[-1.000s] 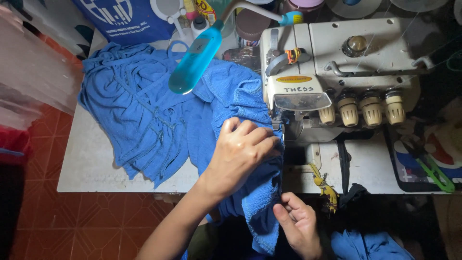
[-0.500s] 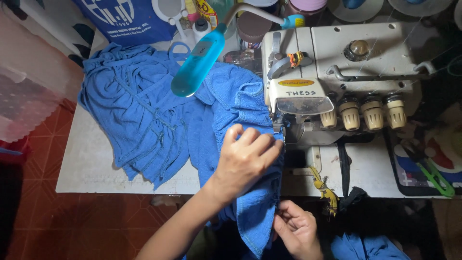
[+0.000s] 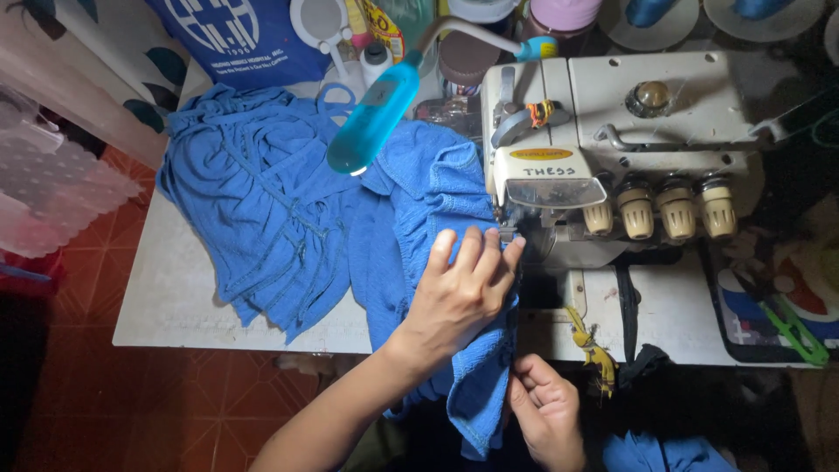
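Observation:
A blue garment (image 3: 280, 201) lies spread over the white table (image 3: 175, 306), and one part of it runs under the foot of a white overlock sewing machine (image 3: 647, 131). My left hand (image 3: 459, 297) lies flat on the fabric, its fingertips just short of the machine's foot. My right hand (image 3: 546, 411) is lower, past the table's front edge, and pinches the hanging edge of the same fabric. A turquoise gooseneck lamp (image 3: 371, 118) shines down on the cloth to the left of the machine.
Three cream tension knobs (image 3: 664, 210) line the machine's front. Green snips (image 3: 795, 332) lie at the right, and a yellow scrap (image 3: 594, 345) hangs at the table's edge. A dark blue bag (image 3: 236, 35) and bottles stand behind. Red floor tiles show at the left.
My left hand has straightened its fingers and slid a little toward the machine's foot along the fabric. My right hand stays at the hanging edge.

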